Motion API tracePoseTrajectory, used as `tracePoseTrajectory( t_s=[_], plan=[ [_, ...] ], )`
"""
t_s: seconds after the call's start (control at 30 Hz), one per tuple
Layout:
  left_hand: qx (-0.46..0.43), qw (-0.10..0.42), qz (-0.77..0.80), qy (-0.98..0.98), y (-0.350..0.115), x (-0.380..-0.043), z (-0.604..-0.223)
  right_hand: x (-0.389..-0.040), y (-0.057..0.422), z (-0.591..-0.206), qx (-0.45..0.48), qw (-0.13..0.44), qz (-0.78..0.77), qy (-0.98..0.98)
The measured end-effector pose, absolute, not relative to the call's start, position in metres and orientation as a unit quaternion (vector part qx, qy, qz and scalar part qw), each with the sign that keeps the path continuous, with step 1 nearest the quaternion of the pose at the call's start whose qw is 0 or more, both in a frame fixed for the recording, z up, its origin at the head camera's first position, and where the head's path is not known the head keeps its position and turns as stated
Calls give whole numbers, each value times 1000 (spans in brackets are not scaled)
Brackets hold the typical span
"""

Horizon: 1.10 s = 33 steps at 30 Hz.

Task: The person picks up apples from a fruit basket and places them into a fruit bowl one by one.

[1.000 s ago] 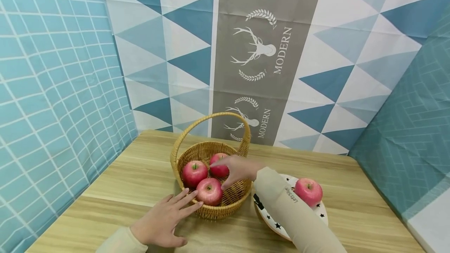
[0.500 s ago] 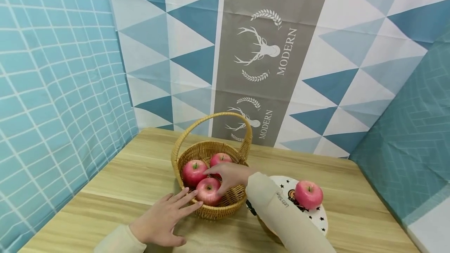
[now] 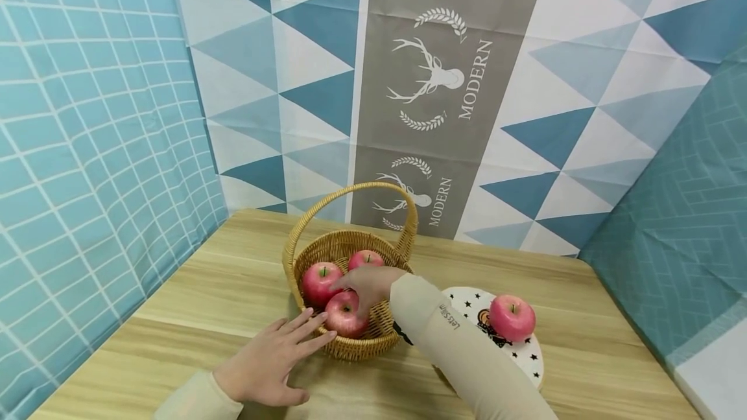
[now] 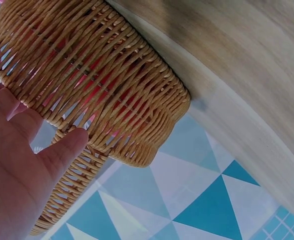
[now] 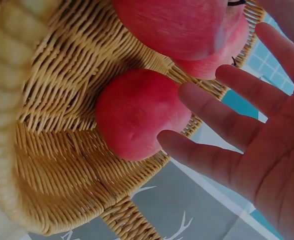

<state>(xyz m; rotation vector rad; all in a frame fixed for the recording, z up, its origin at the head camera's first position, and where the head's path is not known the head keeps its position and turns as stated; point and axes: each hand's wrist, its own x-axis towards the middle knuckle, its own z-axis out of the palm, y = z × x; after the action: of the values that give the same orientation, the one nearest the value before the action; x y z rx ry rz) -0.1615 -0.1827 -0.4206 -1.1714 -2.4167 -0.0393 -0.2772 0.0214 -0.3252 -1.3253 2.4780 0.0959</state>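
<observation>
A wicker basket [image 3: 353, 349] with an arched handle holds a front apple [image 3: 338, 317], a left apple [image 3: 320, 285] and a back apple [image 3: 366, 258], all red. My right hand [image 3: 367, 285] reaches in over the front apple, thumb and fingers spread about it; its palm side is hidden in the head view. Extended, parted fingers [image 5: 212, 115] show among the apples in the right wrist view. My left hand [image 3: 265, 365] has its fingers outstretched, their tips at the basket's near-left rim. The left wrist view shows those fingertips against the woven wall [image 4: 87, 75].
Right of the basket, a white plate [image 3: 528, 361] with black stars bears another red apple [image 3: 512, 317]; my right sleeve [image 3: 461, 349] crosses over part of the plate. The wooden table [image 3: 192, 290] is bounded by a patterned backdrop behind and blue tiled sheeting [image 3: 87, 148] on the left.
My right hand has moved left and lower, from beside the back apple to over the front apple. The left hand stays at the rim, and the apples keep their places.
</observation>
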Motion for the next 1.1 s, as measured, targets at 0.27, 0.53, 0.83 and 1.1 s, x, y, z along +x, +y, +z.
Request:
tracePoseTrajectory(
  t_s=[0.27,0.53,0.83,1.1],
  plan=[
    [-428,253,-13,-868,-184,-163,-423,-273,16,-330,-425,199,31,883],
    [-427,244,-14,-871,-184,-162,-423,-269,9,-337,-421,195,50,884],
    [-425,241,-13,-873,-184,-161,-424,-269,7,-344,-455,174,60,871],
    [-426,246,-13,-871,-183,-162,-424,-268,7,-348,-453,169,63,873]
  ],
)
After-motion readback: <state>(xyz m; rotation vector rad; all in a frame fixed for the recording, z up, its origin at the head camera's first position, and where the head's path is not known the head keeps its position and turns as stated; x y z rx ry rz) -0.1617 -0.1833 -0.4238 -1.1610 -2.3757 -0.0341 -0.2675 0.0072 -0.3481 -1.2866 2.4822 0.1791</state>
